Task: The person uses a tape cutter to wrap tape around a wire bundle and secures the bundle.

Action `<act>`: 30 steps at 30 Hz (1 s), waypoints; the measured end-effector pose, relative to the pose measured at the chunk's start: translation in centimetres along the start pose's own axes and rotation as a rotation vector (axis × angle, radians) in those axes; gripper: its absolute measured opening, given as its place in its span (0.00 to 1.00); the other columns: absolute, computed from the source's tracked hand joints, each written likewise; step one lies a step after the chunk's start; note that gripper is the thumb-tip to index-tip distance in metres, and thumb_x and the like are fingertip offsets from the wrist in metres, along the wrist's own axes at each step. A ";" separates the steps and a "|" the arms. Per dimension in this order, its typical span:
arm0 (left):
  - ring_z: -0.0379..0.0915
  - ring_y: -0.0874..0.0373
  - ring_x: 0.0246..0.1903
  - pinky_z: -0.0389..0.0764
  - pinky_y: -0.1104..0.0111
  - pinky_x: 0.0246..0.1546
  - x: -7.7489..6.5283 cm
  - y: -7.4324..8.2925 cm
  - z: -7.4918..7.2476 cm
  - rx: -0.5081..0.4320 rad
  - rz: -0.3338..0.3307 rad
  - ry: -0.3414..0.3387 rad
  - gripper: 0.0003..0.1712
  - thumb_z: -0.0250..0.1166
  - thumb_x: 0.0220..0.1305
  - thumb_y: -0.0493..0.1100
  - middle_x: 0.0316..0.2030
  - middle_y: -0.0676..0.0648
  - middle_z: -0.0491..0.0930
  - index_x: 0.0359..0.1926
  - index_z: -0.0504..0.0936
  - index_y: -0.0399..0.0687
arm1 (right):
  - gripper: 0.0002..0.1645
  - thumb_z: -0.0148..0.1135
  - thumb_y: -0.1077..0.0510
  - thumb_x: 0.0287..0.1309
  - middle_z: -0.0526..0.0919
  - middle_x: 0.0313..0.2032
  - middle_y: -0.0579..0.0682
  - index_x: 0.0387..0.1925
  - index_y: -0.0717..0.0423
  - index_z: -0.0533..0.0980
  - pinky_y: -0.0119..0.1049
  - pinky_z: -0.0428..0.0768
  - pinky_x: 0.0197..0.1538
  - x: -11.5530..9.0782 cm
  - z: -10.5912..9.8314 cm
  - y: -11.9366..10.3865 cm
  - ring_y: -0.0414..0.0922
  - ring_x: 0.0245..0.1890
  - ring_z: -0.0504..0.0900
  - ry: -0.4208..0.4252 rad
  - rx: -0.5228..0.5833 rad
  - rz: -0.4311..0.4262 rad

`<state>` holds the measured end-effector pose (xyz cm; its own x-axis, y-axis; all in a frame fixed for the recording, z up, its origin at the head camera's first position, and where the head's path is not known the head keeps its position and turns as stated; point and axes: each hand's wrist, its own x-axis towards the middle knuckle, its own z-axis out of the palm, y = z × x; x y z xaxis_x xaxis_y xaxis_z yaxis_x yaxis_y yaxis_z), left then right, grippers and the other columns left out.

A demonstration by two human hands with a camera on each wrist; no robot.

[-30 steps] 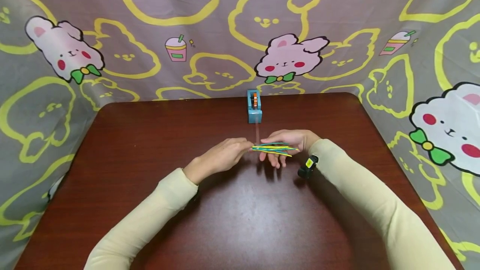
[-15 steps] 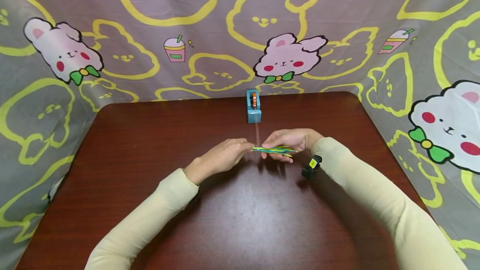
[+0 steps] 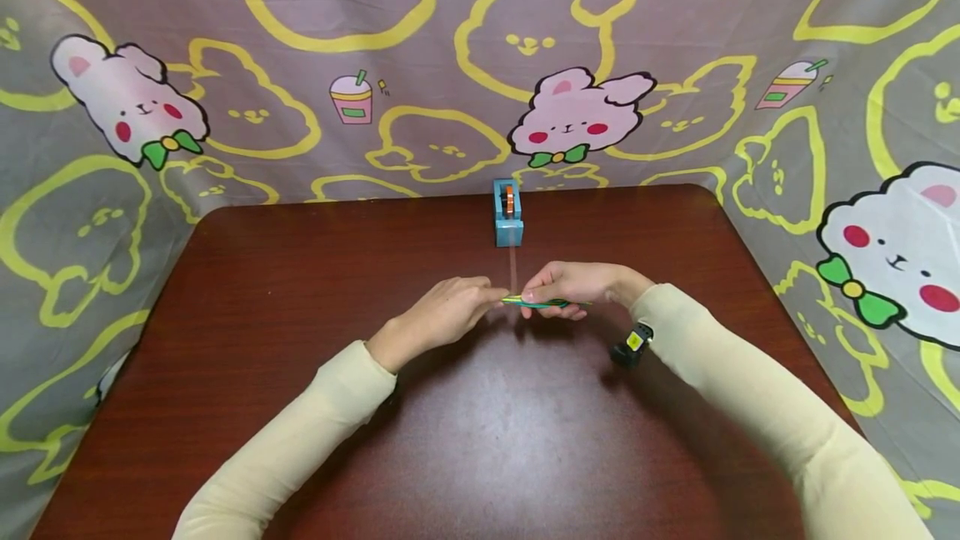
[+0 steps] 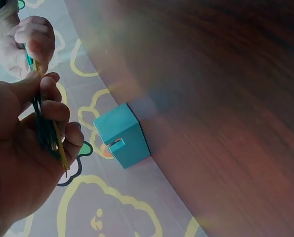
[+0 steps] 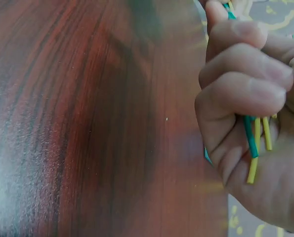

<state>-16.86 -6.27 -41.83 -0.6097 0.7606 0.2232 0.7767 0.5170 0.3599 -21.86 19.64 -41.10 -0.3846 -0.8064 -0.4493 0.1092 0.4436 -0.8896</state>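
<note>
A bundle of thin yellow and green wires (image 3: 512,300) lies crosswise between the two hands, above the table. My left hand (image 3: 450,307) pinches its left part; in the left wrist view, loose wire ends (image 4: 63,157) run down along the curled fingers, one with a dark bare tip. My right hand (image 3: 573,286) wraps round the other part, thumb on top, and several cut ends (image 5: 253,170) poke out below its curled fingers in the right wrist view. A strip of clear tape (image 3: 513,261) runs from the blue tape dispenser (image 3: 508,233) down to the bundle; its end is hidden at the fingers.
The dispenser, holding an orange-cored roll, stands near the back edge of the dark red-brown wooden table (image 3: 300,273). A patterned cloth (image 3: 420,82) hangs behind the table and along both sides. A black device (image 3: 632,346) is strapped at the right wrist.
My right hand's spread fingers have curled in round the wires, drawing the fanned ends together. Its wrist has shifted slightly right. My left hand stays nearly in place.
</note>
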 end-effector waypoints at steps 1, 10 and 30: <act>0.66 0.63 0.23 0.72 0.70 0.27 0.0 0.0 0.0 -0.006 -0.004 0.002 0.13 0.64 0.71 0.38 0.26 0.56 0.73 0.54 0.87 0.49 | 0.24 0.52 0.52 0.77 0.69 0.20 0.47 0.46 0.74 0.76 0.32 0.63 0.18 -0.1 0.2 -0.1 0.40 0.15 0.63 0.017 -0.032 -0.010; 0.77 0.62 0.36 0.78 0.64 0.41 0.9 -0.5 -0.3 -0.108 -0.123 -0.108 0.13 0.67 0.70 0.44 0.38 0.55 0.84 0.53 0.87 0.50 | 0.18 0.50 0.57 0.77 0.69 0.18 0.45 0.39 0.68 0.79 0.30 0.62 0.20 -0.7 1.4 -0.5 0.38 0.15 0.63 0.159 -0.313 -0.152; 0.82 0.50 0.22 0.83 0.54 0.34 3.3 -5.4 -0.6 -0.969 -0.429 -0.541 0.33 0.41 0.83 0.51 0.31 0.37 0.86 0.47 0.83 0.27 | 0.12 0.57 0.57 0.73 0.82 0.28 0.46 0.32 0.54 0.80 0.39 0.77 0.35 -0.8 3.9 0.2 0.37 0.27 0.75 0.538 -1.053 -0.391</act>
<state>-23.18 -6.81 -42.47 -0.4635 0.7855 -0.4101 -0.0596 0.4341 0.8989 -17.94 18.83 -41.22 -0.5793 -0.8026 0.1421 -0.7890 0.5083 -0.3452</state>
